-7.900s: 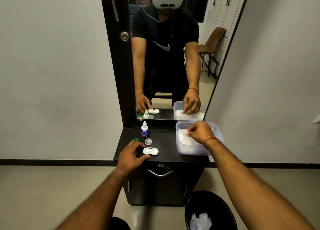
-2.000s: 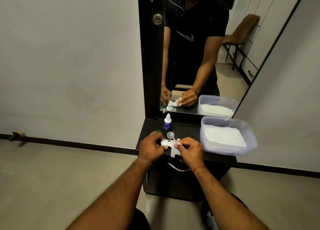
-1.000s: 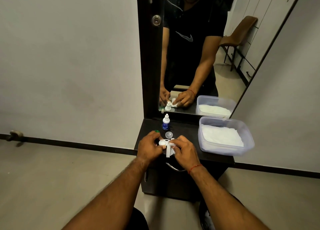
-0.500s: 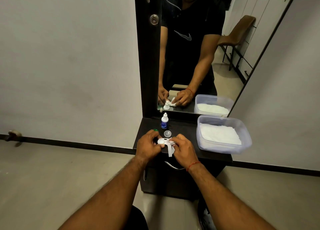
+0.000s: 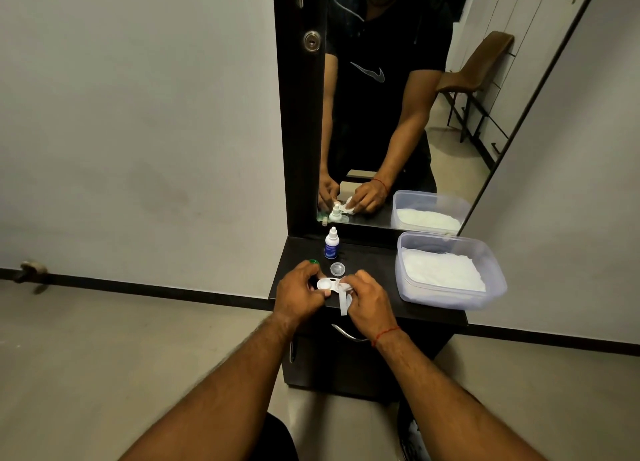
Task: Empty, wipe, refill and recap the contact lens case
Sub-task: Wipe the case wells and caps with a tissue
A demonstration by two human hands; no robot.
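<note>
The white two-well contact lens case (image 5: 327, 284) is held just above the dark cabinet top (image 5: 374, 266). My left hand (image 5: 298, 293) grips its left end. My right hand (image 5: 366, 299) pinches a white tissue (image 5: 344, 299) and presses it into the case's right well; a strip of tissue hangs down. Both wells are uncapped. A clear cap (image 5: 337, 269) lies just behind the case, and a green cap (image 5: 313, 261) peeks out behind my left hand. The small solution bottle (image 5: 331, 243) with a blue label stands upright near the mirror.
A clear plastic tub (image 5: 485, 252) of white tissues sits at the right of the cabinet top. A tall mirror (image 5: 398, 96) rises behind it. A curved drawer handle (image 5: 346, 334) is below the front edge. A bin with crumpled tissue shows at the floor by my right arm.
Since several seconds ago my right hand took a tissue from the tub and brought it to the case, which my left hand picked up. Over the last second the tissue shifts slightly in the well.
</note>
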